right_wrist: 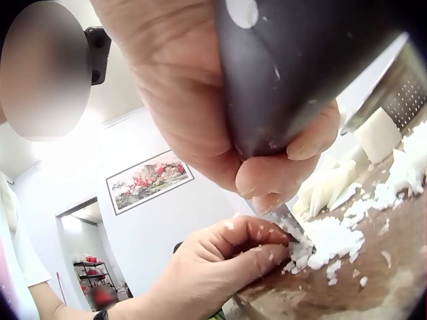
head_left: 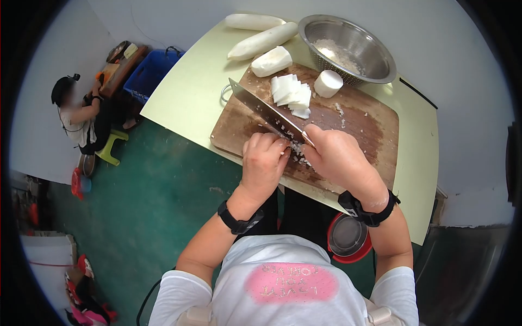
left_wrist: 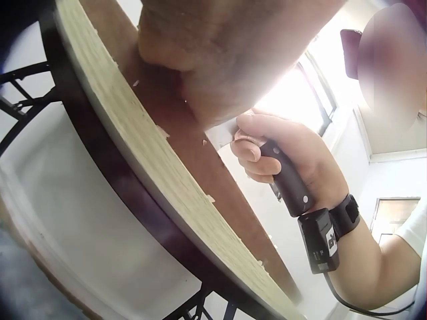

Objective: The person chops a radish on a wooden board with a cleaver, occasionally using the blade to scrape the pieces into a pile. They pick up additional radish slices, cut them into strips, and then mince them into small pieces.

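Knife (head_left: 265, 112) was in right hand (head_left: 341, 157), fingers closed round handle (left_wrist: 288, 181), blade (head_left: 255, 103) projecting over board (head_left: 231, 129). Left hand (head_left: 263, 161), fingers curled, pinched white bits (right_wrist: 331, 241) beside blade.

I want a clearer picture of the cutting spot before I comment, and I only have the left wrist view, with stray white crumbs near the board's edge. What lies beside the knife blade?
Observer: In the right wrist view, a small heap of finely chopped white bits lies on the cutting board, right beside the blade.

Operator: My view shows nothing larger there. Are there any bigger pieces on the board?

Observer: Yes. The head view shows a group of overlapping white slices on the board, on the far side of the blade from the left hand.
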Action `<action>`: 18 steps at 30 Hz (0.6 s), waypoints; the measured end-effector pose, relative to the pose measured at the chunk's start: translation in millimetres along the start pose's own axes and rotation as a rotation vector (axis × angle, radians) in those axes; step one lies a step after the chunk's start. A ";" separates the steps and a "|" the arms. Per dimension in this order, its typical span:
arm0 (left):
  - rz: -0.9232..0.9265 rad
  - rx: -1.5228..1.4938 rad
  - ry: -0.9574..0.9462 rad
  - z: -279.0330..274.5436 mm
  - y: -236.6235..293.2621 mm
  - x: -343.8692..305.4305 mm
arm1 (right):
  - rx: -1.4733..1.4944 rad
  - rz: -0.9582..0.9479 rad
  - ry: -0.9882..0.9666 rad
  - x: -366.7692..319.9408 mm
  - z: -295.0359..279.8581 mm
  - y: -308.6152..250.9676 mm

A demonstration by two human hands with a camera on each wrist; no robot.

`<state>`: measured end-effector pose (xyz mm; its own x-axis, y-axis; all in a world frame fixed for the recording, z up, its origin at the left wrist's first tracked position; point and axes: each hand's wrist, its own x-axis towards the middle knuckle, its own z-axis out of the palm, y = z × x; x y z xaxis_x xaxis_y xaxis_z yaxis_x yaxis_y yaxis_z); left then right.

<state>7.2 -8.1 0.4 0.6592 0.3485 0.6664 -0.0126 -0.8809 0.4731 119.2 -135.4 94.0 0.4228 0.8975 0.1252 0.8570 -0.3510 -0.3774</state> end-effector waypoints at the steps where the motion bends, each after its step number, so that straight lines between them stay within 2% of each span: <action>1: -0.003 0.000 0.000 -0.1 -0.5 -0.2 | 0.000 -0.001 -0.003 1.9 2.6 -0.7; 12: 0.004 0.026 0.025 2.1 0.2 -1.5 | 0.076 0.060 0.020 -2.2 0.7 0.4; 18: 0.020 0.022 0.026 3.7 -1.3 -2.3 | 0.070 0.033 0.007 -1.8 10.1 -0.5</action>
<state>8.5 -8.9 -3.9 0.6392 0.3386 0.6904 -0.0085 -0.8946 0.4467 115.0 -134.1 84.7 0.4529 0.8837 0.1181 0.8199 -0.3607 -0.4446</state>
